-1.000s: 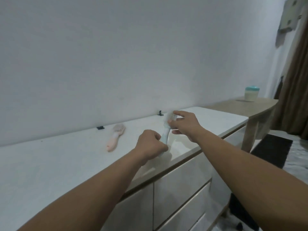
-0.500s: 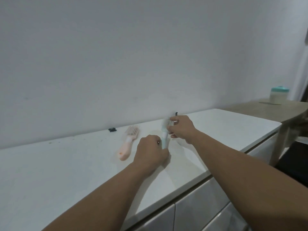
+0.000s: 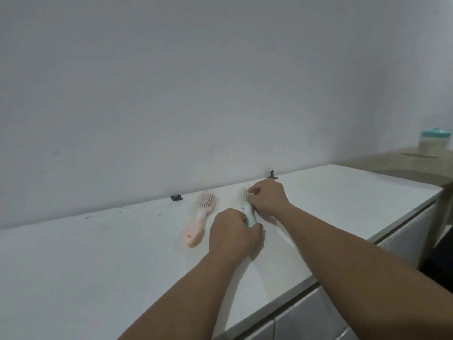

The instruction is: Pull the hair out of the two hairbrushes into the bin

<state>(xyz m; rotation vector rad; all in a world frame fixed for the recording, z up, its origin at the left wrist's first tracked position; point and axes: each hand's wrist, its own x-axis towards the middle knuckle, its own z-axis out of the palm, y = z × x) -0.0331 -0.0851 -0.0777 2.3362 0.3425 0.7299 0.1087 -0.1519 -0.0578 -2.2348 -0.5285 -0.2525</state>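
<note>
A light blue hairbrush [image 3: 248, 210] lies low over the white cabinet top [image 3: 98, 253], bristles up. My left hand [image 3: 232, 238] is closed around its handle. My right hand [image 3: 267, 199] rests on its bristled head, fingertips pinched among the bristles; whether hair is between them I cannot tell. A pink hairbrush [image 3: 199, 218] lies flat on the cabinet top just left of my left hand, bristles up, untouched. No bin is in view.
A plain wall runs behind the cabinet, with two small black clips [image 3: 176, 198] along the back edge. Drawer fronts [image 3: 306, 322] sit below the front edge. At right, a wooden table [image 3: 404, 163] carries a teal-lidded container [image 3: 435, 142].
The view has swung left and down. Both hands have brought the blue brush down from an upright hold to near the cabinet top, beside the pink brush.
</note>
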